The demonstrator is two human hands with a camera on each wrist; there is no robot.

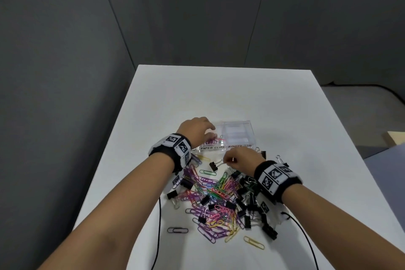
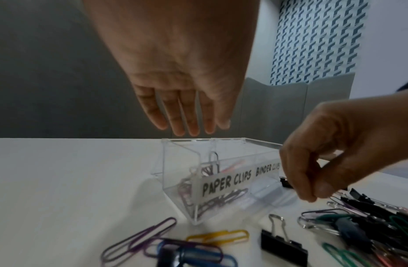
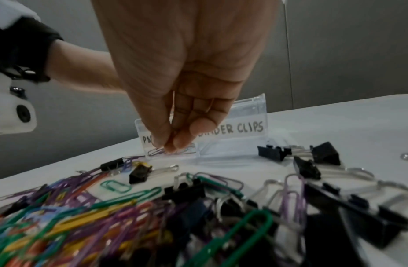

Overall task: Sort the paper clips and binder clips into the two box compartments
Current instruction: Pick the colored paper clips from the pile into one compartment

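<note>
A clear two-compartment box, labelled PAPER CLIPS and BINDER CLIPS, stands on the white table. Several coloured paper clips lie in its left compartment. The right compartment looks empty. My left hand hovers over the left compartment with straight fingers and holds nothing. My right hand hangs in front of the box with its fingertips pinched together. No clip shows between them. A black binder clip lies just below it, apart from the fingers.
A mixed pile of coloured paper clips and black binder clips spreads in front of the box. A grey clip and a yellow clip lie loose nearer me. Thin black cables trail from both wrists.
</note>
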